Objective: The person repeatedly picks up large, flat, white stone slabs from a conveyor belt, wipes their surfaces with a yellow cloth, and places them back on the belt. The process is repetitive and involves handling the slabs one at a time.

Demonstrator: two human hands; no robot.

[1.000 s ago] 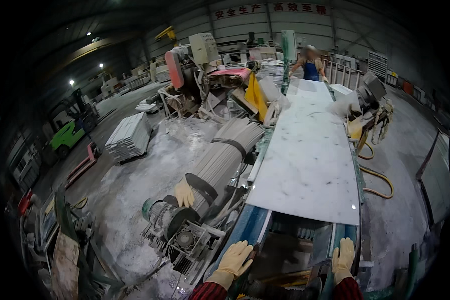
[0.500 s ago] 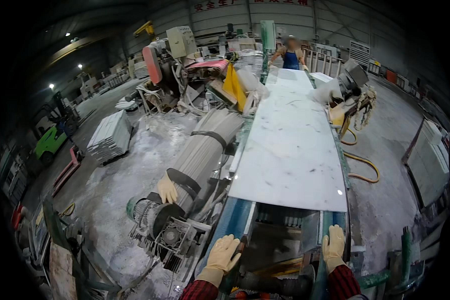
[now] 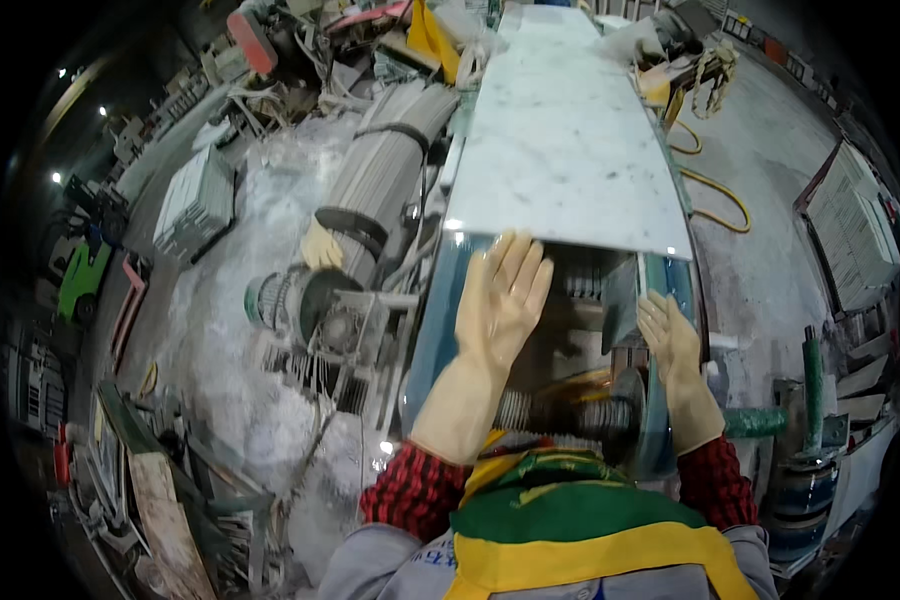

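A long white marble-like slab [image 3: 570,150] with grey specks lies on a conveyor frame with blue side strips [image 3: 432,350]. My left hand [image 3: 500,305], in a cream rubber glove, is held palm up with fingers stretched, its tips at the slab's near edge; whether they touch it I cannot tell. My right hand [image 3: 672,335], gloved alike, has its fingers extended over the right side strip, short of the slab's near right corner. Neither hand holds anything. Between the strips is a dark gap with a ribbed roller [image 3: 585,412].
Left of the conveyor, a loose glove [image 3: 321,247] rests by a dusty motor [image 3: 288,300] and a strapped grey bundle [image 3: 385,170]. Stacked slabs [image 3: 196,203] and a green forklift [image 3: 84,282] stand farther left. At right are a yellow hose [image 3: 720,200] and a green post [image 3: 812,385].
The view has tilted down, bringing my apron into sight and leaving the person at the far end out of it. Both hands have moved forward; the left has turned palm up.
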